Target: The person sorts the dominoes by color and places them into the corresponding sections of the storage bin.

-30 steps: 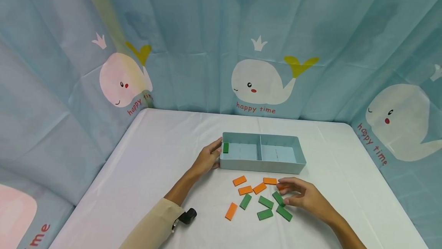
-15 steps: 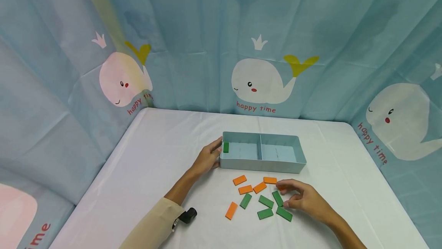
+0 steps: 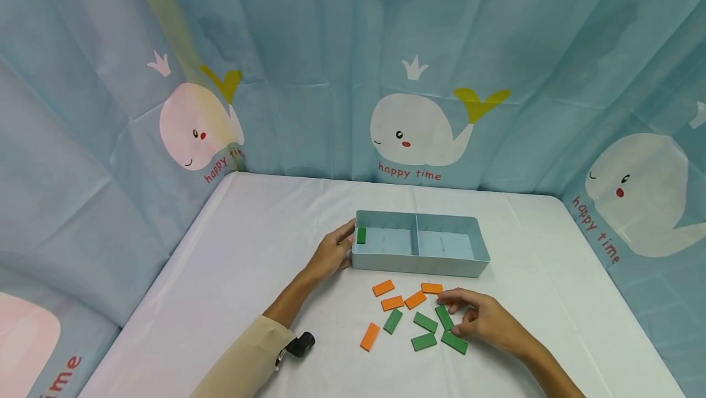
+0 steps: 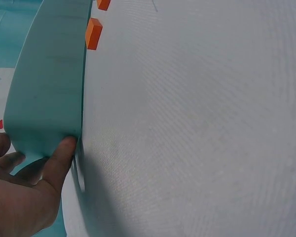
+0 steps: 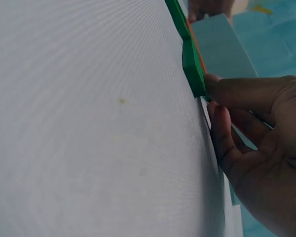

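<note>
A pale blue two-compartment box (image 3: 419, 264) stands lengthwise on the table. My left hand (image 3: 330, 252) rests against its left end, fingers spread along that wall; in the left wrist view the thumb (image 4: 61, 158) touches the lower corner. Inside the left compartment one green block (image 3: 361, 235) lies by the end wall. In front of the box, my right hand (image 3: 485, 321) reaches over a green block (image 3: 444, 317), thumb and forefinger apart near its two ends. In the right wrist view the thumb lies close to a green block (image 5: 191, 66).
Several orange blocks, one of them apart at the front (image 3: 369, 336), and several green ones, including one near the front (image 3: 423, 342), lie loose before the box. Printed whale curtains (image 3: 419, 131) enclose the white table (image 3: 265, 226).
My right hand has shifted slightly left and nearer me, over the green block. Its fingers now cover the orange block that showed beneath them. My left hand and the box keep still.
</note>
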{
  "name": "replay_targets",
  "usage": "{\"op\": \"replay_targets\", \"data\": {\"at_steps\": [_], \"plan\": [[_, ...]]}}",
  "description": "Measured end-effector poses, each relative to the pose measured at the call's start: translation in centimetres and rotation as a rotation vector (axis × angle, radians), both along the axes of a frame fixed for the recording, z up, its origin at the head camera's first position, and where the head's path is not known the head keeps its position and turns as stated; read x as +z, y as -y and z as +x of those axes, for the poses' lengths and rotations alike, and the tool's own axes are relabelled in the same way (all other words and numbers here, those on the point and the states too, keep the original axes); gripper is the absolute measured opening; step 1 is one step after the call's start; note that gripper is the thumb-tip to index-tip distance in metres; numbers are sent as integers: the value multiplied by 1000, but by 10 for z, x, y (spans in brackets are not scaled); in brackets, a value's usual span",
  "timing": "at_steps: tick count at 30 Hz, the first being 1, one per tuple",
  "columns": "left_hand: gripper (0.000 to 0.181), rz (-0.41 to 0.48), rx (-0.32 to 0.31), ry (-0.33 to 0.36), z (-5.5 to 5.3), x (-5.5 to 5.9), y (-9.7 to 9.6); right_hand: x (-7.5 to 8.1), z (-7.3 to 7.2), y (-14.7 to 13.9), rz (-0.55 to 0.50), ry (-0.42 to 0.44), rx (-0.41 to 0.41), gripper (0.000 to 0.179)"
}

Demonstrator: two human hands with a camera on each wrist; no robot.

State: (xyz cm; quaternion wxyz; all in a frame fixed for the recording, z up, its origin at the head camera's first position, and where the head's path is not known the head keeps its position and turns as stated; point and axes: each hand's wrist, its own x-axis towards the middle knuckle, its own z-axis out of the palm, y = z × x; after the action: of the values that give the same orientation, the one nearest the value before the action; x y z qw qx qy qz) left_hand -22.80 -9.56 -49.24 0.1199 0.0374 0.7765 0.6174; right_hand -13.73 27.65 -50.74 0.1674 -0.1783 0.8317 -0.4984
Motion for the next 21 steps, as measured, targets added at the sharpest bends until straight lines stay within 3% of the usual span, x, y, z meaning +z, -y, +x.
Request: {"op": "replay_targets", "data": {"at_steps": [21], "plan": [[55,-2,7,5,1,2,-1,5,4,3,10,-25,-26,54]]}}
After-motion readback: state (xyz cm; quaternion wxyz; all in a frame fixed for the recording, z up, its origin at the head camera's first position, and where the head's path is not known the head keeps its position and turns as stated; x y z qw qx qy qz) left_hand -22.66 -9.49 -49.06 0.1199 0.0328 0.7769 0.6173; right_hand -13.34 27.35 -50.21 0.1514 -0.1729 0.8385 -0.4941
